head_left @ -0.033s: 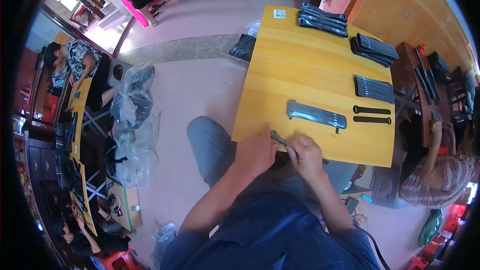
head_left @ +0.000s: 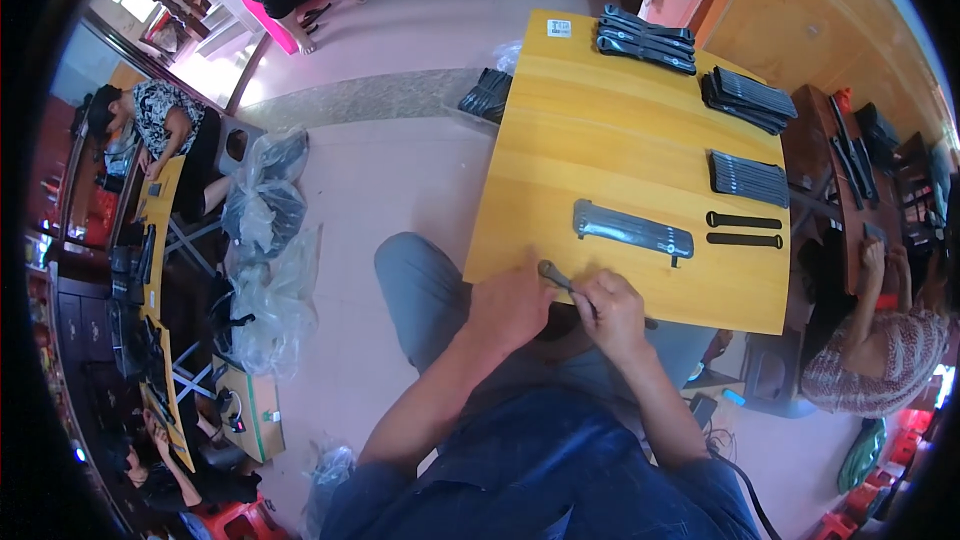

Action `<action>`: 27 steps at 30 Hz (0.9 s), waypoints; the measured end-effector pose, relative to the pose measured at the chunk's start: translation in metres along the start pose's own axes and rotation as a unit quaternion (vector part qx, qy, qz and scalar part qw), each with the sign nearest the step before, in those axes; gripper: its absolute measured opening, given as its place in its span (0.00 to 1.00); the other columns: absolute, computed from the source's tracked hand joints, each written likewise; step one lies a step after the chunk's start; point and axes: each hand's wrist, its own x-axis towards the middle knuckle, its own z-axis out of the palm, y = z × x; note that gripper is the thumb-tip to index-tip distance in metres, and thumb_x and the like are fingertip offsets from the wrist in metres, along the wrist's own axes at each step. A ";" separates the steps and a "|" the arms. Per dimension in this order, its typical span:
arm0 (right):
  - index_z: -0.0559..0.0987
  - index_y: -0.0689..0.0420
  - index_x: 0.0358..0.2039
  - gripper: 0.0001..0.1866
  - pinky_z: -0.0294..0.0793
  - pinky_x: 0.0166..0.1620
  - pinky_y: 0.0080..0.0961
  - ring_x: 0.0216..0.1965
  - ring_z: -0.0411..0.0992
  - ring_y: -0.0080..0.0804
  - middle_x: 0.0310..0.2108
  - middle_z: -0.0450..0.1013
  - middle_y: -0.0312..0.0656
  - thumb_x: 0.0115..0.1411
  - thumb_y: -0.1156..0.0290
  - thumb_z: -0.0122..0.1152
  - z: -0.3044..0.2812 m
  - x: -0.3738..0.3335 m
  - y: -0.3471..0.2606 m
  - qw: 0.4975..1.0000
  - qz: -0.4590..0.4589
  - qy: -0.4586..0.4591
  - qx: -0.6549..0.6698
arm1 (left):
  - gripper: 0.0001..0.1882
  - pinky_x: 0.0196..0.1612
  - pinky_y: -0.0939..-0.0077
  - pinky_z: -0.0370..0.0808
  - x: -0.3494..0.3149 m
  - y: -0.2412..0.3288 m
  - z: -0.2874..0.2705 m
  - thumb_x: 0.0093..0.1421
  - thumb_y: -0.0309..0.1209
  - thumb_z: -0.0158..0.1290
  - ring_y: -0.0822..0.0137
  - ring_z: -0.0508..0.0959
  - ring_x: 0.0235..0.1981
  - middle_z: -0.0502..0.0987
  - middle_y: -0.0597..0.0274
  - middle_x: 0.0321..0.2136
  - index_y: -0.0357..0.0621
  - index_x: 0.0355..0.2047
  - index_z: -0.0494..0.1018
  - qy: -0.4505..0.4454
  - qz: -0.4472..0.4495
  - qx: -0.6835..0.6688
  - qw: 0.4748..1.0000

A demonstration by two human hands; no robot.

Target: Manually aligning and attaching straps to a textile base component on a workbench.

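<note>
At the near edge of the yellow table (head_left: 560, 120), both my hands are on a dark strap (head_left: 556, 275) with a rounded end. My right hand (head_left: 612, 310) is closed, pinching the strap's body. My left hand (head_left: 510, 305) closes around the rounded end; its fingertips are slightly blurred. Just beyond my hands lies a flat dark packet of straps (head_left: 632, 230) in clear wrap. To its right are two loose black straps, an upper strap (head_left: 743, 221) and a lower strap (head_left: 744, 240), each with a loop at one end.
Farther back along the table's right side lie a flat strap bundle (head_left: 748, 178), a stacked bundle (head_left: 748, 100) and banded straps (head_left: 646, 40). Clear plastic bags (head_left: 265, 240) stand on the floor at left. Other people sit at tables on both sides, and one sits at the back.
</note>
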 end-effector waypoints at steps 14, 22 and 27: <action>0.82 0.59 0.32 0.04 0.76 0.35 0.40 0.31 0.76 0.48 0.28 0.74 0.46 0.56 0.76 0.69 -0.003 0.004 0.005 0.999 0.003 -0.015 0.050 | 0.16 0.37 0.50 0.80 0.002 -0.006 0.010 0.66 0.40 0.57 0.47 0.85 0.35 0.83 0.49 0.32 0.41 0.46 0.74 -0.006 0.054 0.033 0.998; 0.81 0.59 0.31 0.04 0.76 0.35 0.41 0.32 0.76 0.49 0.29 0.74 0.47 0.56 0.76 0.69 -0.002 0.004 0.006 0.998 0.006 -0.030 0.055 | 0.14 0.39 0.48 0.80 0.012 -0.011 0.006 0.67 0.38 0.54 0.46 0.85 0.36 0.84 0.49 0.33 0.43 0.47 0.76 -0.028 0.059 0.024 0.998; 0.81 0.59 0.32 0.04 0.76 0.35 0.41 0.32 0.76 0.50 0.29 0.74 0.47 0.56 0.76 0.69 -0.003 0.003 0.005 0.998 -0.013 -0.025 0.050 | 0.11 0.37 0.49 0.80 0.012 -0.014 0.007 0.65 0.36 0.56 0.47 0.85 0.34 0.83 0.49 0.32 0.44 0.43 0.76 -0.013 0.073 0.070 0.995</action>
